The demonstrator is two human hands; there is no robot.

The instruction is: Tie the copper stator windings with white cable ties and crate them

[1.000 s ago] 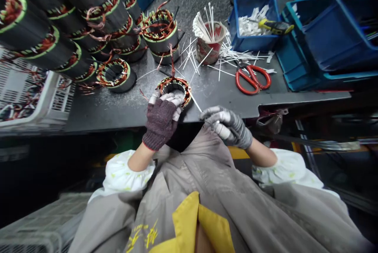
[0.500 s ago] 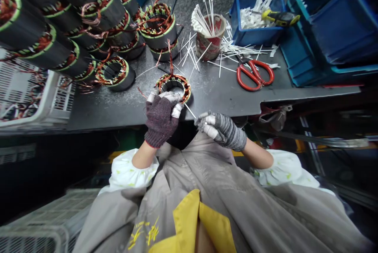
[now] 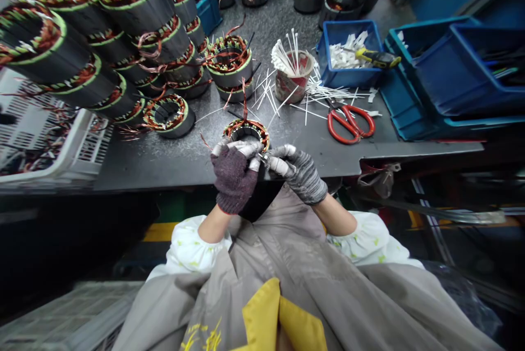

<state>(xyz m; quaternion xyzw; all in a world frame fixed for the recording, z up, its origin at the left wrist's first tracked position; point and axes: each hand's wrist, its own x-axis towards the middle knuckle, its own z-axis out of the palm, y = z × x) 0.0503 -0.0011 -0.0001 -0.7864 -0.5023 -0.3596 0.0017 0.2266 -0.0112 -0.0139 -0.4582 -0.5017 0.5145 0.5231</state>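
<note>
Both hands meeting at the wound ring's near side

The wound ring is sitting on the bench just beyond the fingertips, its opening facing up and its central axis standing roughly upright. The left hand is lying nearer, its bent fingers touching the near rim from the left; whether they are clamping the wall, I cannot tell. The right hand is reaching in from the other side, its fingertips bunched narrowly beside the left thumb, at the rim's near right edge. A small pale bit is showing between the two hands, too small to make out, so what the right is pinching stays unclear. Directly beyond the grip, a copper lead is rising from the far rim.
</note>
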